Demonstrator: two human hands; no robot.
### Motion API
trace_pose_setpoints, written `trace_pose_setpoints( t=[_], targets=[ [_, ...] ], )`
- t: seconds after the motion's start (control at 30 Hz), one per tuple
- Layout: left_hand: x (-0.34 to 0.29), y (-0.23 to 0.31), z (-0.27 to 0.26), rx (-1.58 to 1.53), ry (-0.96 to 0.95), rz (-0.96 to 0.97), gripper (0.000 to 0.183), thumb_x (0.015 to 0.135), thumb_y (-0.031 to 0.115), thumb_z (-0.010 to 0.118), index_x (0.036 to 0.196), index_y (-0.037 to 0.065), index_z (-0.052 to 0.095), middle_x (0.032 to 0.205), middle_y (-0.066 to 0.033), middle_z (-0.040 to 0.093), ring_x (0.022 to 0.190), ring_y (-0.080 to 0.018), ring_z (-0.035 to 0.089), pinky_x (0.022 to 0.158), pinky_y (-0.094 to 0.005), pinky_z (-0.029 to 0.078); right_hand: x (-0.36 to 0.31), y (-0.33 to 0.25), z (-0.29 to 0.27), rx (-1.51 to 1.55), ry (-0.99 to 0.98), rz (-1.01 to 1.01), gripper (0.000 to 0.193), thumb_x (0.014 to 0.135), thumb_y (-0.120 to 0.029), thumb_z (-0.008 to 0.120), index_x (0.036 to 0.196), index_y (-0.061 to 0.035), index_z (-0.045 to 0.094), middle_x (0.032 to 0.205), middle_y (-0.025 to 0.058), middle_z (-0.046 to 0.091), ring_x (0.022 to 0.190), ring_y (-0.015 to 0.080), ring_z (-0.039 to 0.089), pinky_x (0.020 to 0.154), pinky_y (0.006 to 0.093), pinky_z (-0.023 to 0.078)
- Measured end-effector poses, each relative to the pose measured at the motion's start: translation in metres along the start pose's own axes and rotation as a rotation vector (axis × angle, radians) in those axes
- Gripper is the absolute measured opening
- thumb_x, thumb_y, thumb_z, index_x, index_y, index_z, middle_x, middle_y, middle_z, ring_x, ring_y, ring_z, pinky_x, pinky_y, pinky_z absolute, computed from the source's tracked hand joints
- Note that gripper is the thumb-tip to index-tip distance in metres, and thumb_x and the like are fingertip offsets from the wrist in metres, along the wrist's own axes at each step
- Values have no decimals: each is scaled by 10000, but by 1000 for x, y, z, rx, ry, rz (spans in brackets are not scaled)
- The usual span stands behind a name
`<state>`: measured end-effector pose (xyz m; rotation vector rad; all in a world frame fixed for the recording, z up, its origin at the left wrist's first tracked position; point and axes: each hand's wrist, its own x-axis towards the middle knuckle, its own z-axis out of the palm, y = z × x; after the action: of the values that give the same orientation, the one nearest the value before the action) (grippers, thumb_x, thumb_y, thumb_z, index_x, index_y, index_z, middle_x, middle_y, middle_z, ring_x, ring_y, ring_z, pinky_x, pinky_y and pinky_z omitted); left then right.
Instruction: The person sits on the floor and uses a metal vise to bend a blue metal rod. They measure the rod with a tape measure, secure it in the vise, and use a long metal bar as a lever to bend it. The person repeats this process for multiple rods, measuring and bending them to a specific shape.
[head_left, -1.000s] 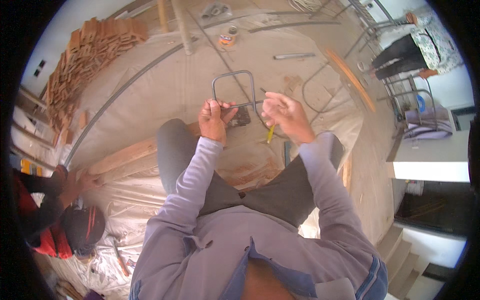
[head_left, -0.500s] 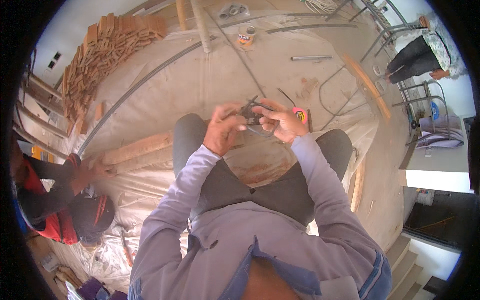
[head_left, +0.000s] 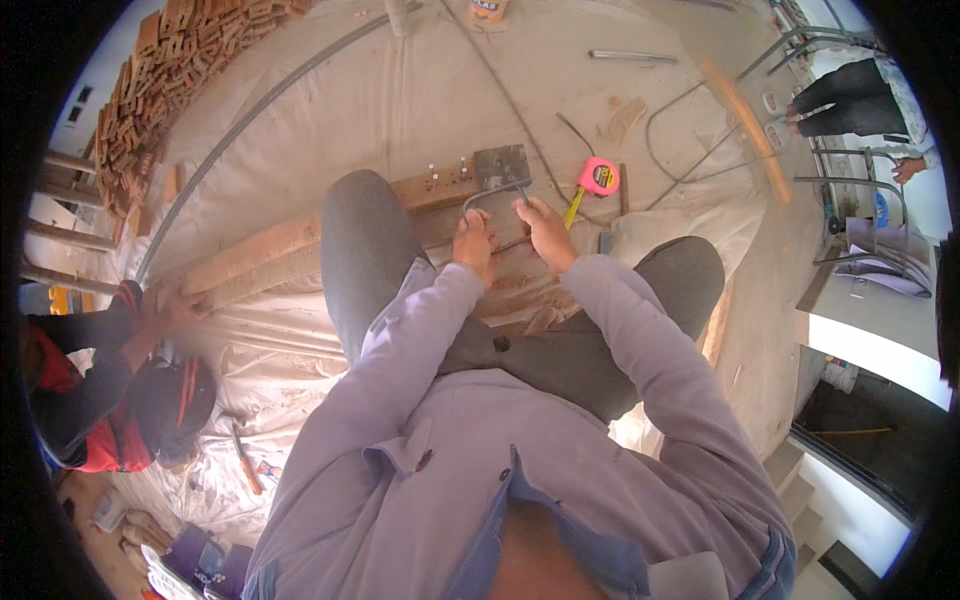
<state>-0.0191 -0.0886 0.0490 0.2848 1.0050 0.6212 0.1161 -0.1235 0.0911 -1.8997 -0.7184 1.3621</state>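
My left hand [head_left: 474, 245] and my right hand [head_left: 546, 235] are both closed on a thin dark metal rod [head_left: 500, 189] bent into a loop, held between my knees. Just beyond it lies a wooden beam [head_left: 432, 188] with several nails standing in it and a dark square metal plate [head_left: 502, 166] on its end. Right of my right hand rests a pink tape measure [head_left: 600, 176], its yellow blade partly pulled out toward my fingers. The lower part of the loop is partly hidden by my hands.
At the left a co-worker's hands [head_left: 168, 308] rest at the beam's other end. A hammer [head_left: 245, 457] lies on the plastic sheet [head_left: 280, 400]. Stacked bricks [head_left: 165, 80] stand far left; long bars cross the floor. Another person [head_left: 850, 100] is at the far right near metal chairs.
My hands have come down and nearer to me with the bent rod, uncovering the metal plate and nails. The view has tilted, and the tape measure now shows fully.
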Motion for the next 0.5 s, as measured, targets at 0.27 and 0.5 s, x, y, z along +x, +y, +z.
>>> trace_pose_setpoints(
  t=[0.27, 0.5],
  targets=[
    [23, 18, 4, 27, 3, 68, 227, 995, 274, 368, 1093, 109, 489, 879, -12, 511, 794, -147, 525, 722, -398, 492, 11, -8, 5, 394, 50, 110, 193, 946, -182, 500, 1103, -73, 480, 789, 79, 524, 581, 186, 612, 482, 310, 538],
    [39, 14, -1, 74, -12, 169, 157, 979, 165, 416, 1088, 93, 503, 994, -57, 563, 933, -185, 585, 758, -393, 523, 44, 5, 16, 393, 66, 113, 326, 965, -150, 448, 1284, -89, 445, 823, 73, 517, 624, 190, 622, 568, 315, 581]
  ],
)
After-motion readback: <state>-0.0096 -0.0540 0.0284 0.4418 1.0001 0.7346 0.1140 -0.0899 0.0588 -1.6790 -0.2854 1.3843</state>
